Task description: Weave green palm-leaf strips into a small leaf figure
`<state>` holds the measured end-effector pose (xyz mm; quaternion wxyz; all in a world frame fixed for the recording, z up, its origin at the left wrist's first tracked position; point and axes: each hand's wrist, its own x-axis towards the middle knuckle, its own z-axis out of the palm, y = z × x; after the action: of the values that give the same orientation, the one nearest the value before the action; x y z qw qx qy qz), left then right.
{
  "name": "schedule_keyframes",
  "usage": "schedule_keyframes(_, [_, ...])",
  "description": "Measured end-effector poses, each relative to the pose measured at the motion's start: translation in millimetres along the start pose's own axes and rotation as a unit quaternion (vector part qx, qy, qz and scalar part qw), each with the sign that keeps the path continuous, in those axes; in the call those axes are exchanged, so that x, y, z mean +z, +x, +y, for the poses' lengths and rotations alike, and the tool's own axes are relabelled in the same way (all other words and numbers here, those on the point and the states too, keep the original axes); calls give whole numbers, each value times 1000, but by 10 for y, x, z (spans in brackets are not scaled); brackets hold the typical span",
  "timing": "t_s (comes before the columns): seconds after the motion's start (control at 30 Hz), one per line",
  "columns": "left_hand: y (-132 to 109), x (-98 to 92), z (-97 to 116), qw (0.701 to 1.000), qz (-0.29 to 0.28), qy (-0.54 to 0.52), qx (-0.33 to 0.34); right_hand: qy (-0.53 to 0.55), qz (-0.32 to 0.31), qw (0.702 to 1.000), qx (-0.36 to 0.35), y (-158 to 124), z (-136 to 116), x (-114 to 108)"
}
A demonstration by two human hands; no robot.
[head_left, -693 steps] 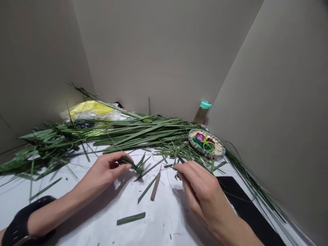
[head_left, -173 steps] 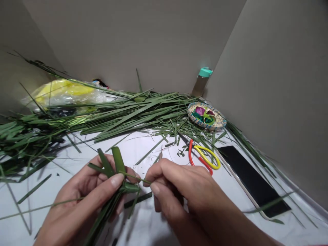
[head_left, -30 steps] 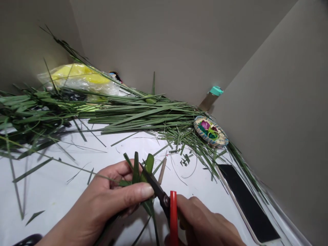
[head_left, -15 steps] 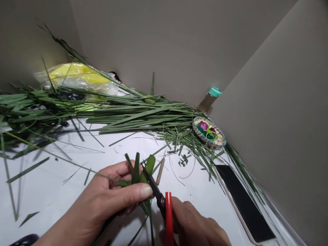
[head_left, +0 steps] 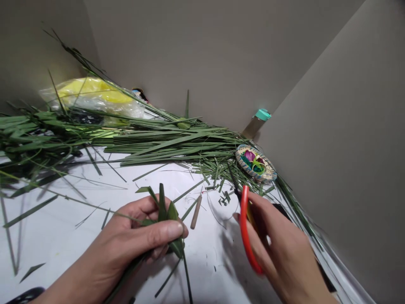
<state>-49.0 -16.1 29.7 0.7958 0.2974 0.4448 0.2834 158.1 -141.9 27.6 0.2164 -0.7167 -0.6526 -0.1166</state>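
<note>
Bright, soft room light, no clear source. White sheet (head_left: 202,274) nearly glaring, soft shadow (head_left: 237,261) under my right hand (head_left: 284,240), which is motion-blurred. Plastic bag (head_left: 95,99) shines a bit. Walls (head_left: 332,84) lean at edges, wide-angle distortion.

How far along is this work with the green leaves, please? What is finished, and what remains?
Done: small cut scraps lie on the white sheet. In hand: the left hand grasps a folded leaf piece with pointed ends, and the right hand holds red-handled scissors apart from it. Left: a big pile of long leaf strips lies at the back.
</note>
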Motion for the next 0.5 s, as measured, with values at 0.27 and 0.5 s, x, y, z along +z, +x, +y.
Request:
schedule_keyframes(0.27, [-43, -101, -12, 999, -18, 31, 1, -32, -109, 992, 61, 109, 494, 442])
schedule_keyframes(0.5, [-102, -86, 21, 999, -46, 26, 2, 95, -80, 992, 23, 43, -77, 23])
